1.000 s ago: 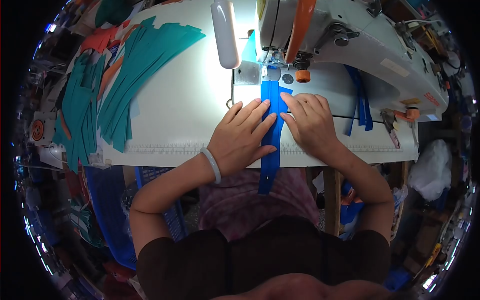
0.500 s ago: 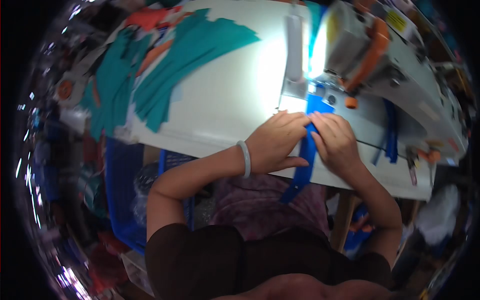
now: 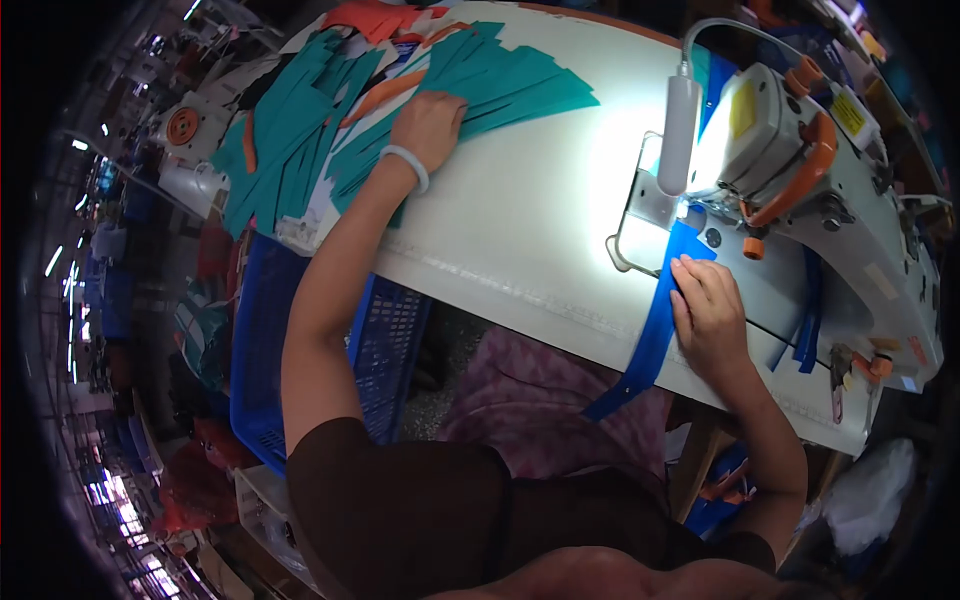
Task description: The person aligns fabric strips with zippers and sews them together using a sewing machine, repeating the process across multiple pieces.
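My left hand (image 3: 428, 132), with a pale bangle at the wrist, is on the pile of teal fabric strips (image 3: 520, 80) at the upper left. Its fingers are curled down at the strips, and the fingertips are partly hidden. A long blue fabric strip (image 3: 655, 335) runs from under the head of the sewing machine (image 3: 765, 130) over the table's front edge towards my lap. My right hand (image 3: 712, 312) is closed at the strip's right edge, just in front of the needle area, fingertips pressed on the cloth. The needle itself cannot be made out.
A bright lamp (image 3: 679, 135) on a bent neck hangs beside the machine head. Below the white table (image 3: 530, 200) stands a blue plastic basket (image 3: 268, 350). More blue strips (image 3: 810, 320) hang right of the machine. Orange-red cloth (image 3: 370, 18) lies at the back left.
My left hand has left the blue strip and moved up and left to the teal strips. My right hand stays on the blue strip. The camera view has shifted.
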`<state>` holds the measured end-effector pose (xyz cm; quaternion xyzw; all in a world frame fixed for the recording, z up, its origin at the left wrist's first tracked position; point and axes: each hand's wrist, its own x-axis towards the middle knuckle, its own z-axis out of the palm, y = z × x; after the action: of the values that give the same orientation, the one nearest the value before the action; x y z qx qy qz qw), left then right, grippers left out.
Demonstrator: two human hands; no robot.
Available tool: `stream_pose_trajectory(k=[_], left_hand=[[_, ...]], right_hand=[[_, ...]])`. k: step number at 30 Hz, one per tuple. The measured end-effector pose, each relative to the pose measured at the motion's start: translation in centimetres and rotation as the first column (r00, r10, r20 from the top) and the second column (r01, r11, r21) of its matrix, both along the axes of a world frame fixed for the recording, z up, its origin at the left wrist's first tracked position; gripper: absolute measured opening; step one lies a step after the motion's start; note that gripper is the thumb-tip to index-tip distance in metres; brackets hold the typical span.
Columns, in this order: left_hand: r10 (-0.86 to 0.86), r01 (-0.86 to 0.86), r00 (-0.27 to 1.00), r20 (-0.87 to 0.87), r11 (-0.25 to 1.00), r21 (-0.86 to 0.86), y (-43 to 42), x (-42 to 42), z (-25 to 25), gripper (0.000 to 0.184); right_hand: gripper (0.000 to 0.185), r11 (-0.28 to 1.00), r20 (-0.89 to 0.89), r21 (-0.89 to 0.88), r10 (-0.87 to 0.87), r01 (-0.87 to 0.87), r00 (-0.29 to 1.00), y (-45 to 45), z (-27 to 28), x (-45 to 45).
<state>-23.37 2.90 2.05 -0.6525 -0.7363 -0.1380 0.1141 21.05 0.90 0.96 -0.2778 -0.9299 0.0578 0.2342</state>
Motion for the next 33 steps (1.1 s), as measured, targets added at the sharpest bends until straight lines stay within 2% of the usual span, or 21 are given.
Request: stream_pose_trajectory(k=[2, 6, 8, 9, 11, 13, 14, 16, 18, 19, 21, 22, 24, 26, 27, 31, 33], left_hand=[[0.010, -0.010, 1.000, 0.008, 1.000, 0.022, -0.1, -0.8, 0.5, 0.020], [0.151, -0.118, 0.921, 0.358, 0.987, -0.112, 1.0, -1.3, 1.0, 0.020], [0.123, -0.102, 0.870, 0.477, 0.992, -0.070, 0.8, -1.5, 1.4, 0.020], [0.108, -0.082, 0.868, 0.484, 0.994, -0.075, 0.6, -2.0, 1.4, 0.020], [0.057, -0.095, 0.931, 0.359, 0.991, 0.089, 1.0, -2.6, 1.0, 0.016], [-0.191, 0.163, 0.981, 0.018, 0.880, 0.445, 0.0, 0.8, 1.7, 0.012], [-0.275, 0.290, 0.957, -0.096, 0.877, 0.382, -1.2, 3.1, 2.1, 0.012], [-0.482, 0.517, 0.849, -0.217, 0.842, 0.154, -4.2, 8.6, 1.9, 0.013], [-0.601, 0.590, 0.794, -0.087, 0.798, -0.125, -7.7, 13.2, 1.4, 0.013], [-0.574, 0.540, 0.817, -0.055, 0.795, -0.276, -9.0, 15.1, 1.5, 0.016], [-0.420, 0.449, 0.887, 0.191, 0.690, -0.568, -9.5, 17.4, 3.0, 0.025], [-0.425, 0.456, 0.883, 0.197, 0.683, -0.570, -9.0, 17.4, 2.8, 0.025], [-0.578, 0.594, 0.799, 0.169, 0.710, -0.380, -6.3, 16.6, 2.3, 0.033], [-0.704, 0.709, 0.703, 0.104, 0.682, -0.179, -4.6, 16.0, 2.0, 0.042], [-0.706, 0.712, 0.700, 0.105, 0.679, -0.181, -4.7, 16.1, 2.0, 0.042], [-0.809, 0.805, 0.576, 0.114, 0.537, -0.253, -6.5, 16.5, 2.4, 0.057], [-0.815, 0.792, 0.573, 0.084, 0.525, -0.311, -7.8, 16.7, 2.6, 0.059]], right_hand=[[0.035, 1.000, -0.002, 0.007, 0.010, -0.010, 1.000, 0.1, -0.2, -0.5], [0.035, 1.000, -0.010, -0.013, 0.008, -0.008, 1.000, 0.2, -0.4, -0.1], [0.035, 1.000, -0.017, -0.018, 0.013, -0.013, 1.000, 0.2, -0.4, -0.2], [0.035, 1.000, -0.025, -0.021, 0.020, -0.021, 0.999, 0.3, -0.3, -0.3], [0.035, 0.999, -0.027, -0.033, 0.014, -0.015, 1.000, 0.2, -0.1, -0.1], [0.035, 0.999, -0.031, -0.031, 0.018, -0.019, 0.999, 0.5, -0.5, 0.1], [0.035, 0.999, -0.012, -0.033, -0.025, 0.025, 1.000, 0.6, -0.7, 0.2], [0.035, 0.999, -0.026, -0.031, 0.016, -0.017, 1.000, 0.6, -1.1, 0.5], [0.035, 0.999, -0.033, -0.044, 0.017, -0.019, 0.999, 0.7, -1.4, 0.6], [0.035, 0.999, -0.017, -0.045, -0.004, 0.003, 1.000, 0.6, -1.3, 0.6], [0.034, 0.999, -0.038, -0.038, -0.001, -0.001, 0.999, 0.6, -1.3, 0.6], [0.034, 0.999, -0.034, -0.044, -0.009, 0.007, 0.999, 0.6, -1.4, 0.6], [0.035, 1.000, -0.033, -0.028, -0.009, 0.009, 0.999, 0.7, -1.6, 0.6], [0.036, 1.000, -0.034, -0.011, -0.006, 0.005, 0.999, 0.7, -1.7, 0.6], [0.036, 1.000, -0.035, -0.014, -0.009, 0.009, 0.999, 0.8, -1.6, 0.7], [0.037, 1.000, -0.018, 0.009, -0.005, 0.005, 1.000, 0.7, -1.2, 0.7], [0.036, 1.000, -0.032, 0.019, -0.009, 0.009, 0.999, 0.8, -1.4, 0.7]])
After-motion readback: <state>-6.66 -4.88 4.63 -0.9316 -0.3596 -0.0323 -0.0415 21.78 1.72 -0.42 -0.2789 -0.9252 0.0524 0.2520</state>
